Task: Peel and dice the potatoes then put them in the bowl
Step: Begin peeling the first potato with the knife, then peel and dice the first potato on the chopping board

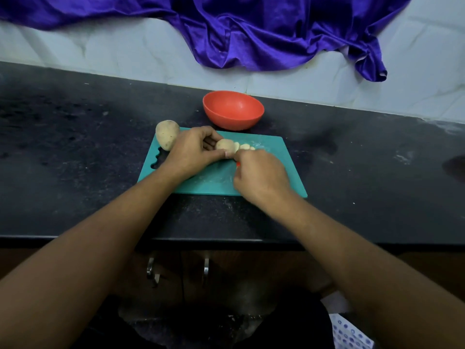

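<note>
Our red bowl (232,122) showed bare walls. Our left hand (193,149) gripped the pale peeled potato (224,144), slices (245,147) beside; our right hand (260,176) clutched a red-handled tool (238,163).

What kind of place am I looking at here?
Most likely a home kitchen: a dark stone counter against a tiled wall, a teal cutting board with a half-sliced potato, and cupboard handles below.
</note>
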Available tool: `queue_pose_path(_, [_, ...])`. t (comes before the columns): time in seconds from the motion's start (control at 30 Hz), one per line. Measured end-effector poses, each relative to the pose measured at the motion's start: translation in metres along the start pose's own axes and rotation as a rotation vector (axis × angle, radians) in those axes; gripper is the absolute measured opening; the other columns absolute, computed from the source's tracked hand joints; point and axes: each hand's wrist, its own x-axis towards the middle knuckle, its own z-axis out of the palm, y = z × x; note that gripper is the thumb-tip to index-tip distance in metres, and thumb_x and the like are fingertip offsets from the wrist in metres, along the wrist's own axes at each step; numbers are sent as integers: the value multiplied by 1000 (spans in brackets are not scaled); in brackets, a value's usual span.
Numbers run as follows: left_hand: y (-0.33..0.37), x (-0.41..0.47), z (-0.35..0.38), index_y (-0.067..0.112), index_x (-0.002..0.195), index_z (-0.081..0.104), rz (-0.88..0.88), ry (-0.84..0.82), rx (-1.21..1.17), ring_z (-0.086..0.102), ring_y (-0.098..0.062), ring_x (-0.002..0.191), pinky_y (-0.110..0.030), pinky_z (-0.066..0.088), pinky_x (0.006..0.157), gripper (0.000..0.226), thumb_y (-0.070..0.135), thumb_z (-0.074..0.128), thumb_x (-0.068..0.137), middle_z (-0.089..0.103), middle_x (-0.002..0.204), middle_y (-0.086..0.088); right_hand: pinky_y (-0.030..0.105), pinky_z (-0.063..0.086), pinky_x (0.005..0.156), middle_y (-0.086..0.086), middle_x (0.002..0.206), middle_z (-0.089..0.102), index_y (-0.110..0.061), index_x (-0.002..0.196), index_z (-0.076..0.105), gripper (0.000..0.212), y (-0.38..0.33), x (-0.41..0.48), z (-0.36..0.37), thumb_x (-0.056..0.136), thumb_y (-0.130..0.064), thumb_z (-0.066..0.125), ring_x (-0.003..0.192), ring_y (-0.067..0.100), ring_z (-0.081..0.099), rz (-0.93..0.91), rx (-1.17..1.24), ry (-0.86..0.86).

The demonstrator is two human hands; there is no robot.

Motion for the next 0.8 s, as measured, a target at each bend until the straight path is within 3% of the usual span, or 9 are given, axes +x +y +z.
queue_pose_path(0.1, [2, 0, 0, 18, 98, 73, -8, 3, -10, 66, -4, 79, -24, 59, 79, 32, 32, 91, 75, 72, 86, 8, 36, 34, 63, 7, 95, 66, -16, 113, 63, 19, 5, -10, 7, 97, -17, 53, 87, 31, 64, -32, -29, 24])
queue_pose_path(0.2, [3, -1, -1, 18, 98, 73, -24, -6, -31, 66, -2, 77, -21, 58, 78, 33, 32, 91, 74, 72, 86, 9, 36, 39, 64, 6, 100, 67, -22, 123, 65, 29, 14, -3, 8, 97, -19, 54, 89, 30, 64, -53, -59, 17])
queue_pose_path(0.3, [4, -2, -2, 19, 98, 73, -32, -9, -30, 67, -4, 80, -23, 59, 79, 33, 32, 92, 74, 73, 87, 8, 37, 55, 76, 3, 108, 72, -34, 125, 71, 34, 31, 5, 12, 95, -25, 57, 92, 27, 66, 64, 178, 14])
queue_pose_path(0.33, [4, -2, -2, 20, 98, 73, -41, -9, -28, 68, -5, 80, -23, 59, 80, 33, 32, 92, 74, 73, 87, 8, 36, 55, 77, 0, 103, 73, -36, 120, 74, 30, 37, 7, 13, 95, -26, 60, 89, 24, 66, 115, 297, 9])
queue_pose_path(0.43, [4, -2, -2, 22, 98, 73, -58, -2, -24, 69, -7, 82, -26, 60, 81, 34, 34, 92, 73, 73, 88, 8, 25, 45, 59, -6, 65, 64, -30, 103, 80, 17, 50, 15, 12, 94, -23, 67, 59, 11, 58, 232, 610, -33])
queue_pose_path(0.53, [4, -2, -2, 24, 96, 72, -76, -2, -5, 69, -8, 83, -29, 61, 82, 35, 37, 92, 72, 73, 88, 8, 23, 36, 48, -5, 54, 60, -22, 99, 80, 15, 62, 21, 5, 91, -15, 69, 39, 3, 47, 367, 822, -20])
queue_pose_path(0.7, [5, -2, -3, 29, 95, 71, -92, 2, 30, 68, -10, 85, -34, 59, 84, 32, 43, 89, 72, 73, 88, 10, 16, 32, 38, -3, 53, 60, -20, 97, 78, 16, 70, 27, -32, 90, -12, 66, 35, 1, 43, 302, 726, 13])
queue_pose_path(0.8, [6, -3, -3, 29, 95, 71, -89, 1, 31, 67, -8, 83, -35, 59, 85, 32, 41, 89, 71, 72, 88, 10, 20, 43, 53, -10, 52, 61, -26, 94, 77, 11, 59, 29, -49, 92, -21, 67, 53, 3, 57, 169, 590, 17])
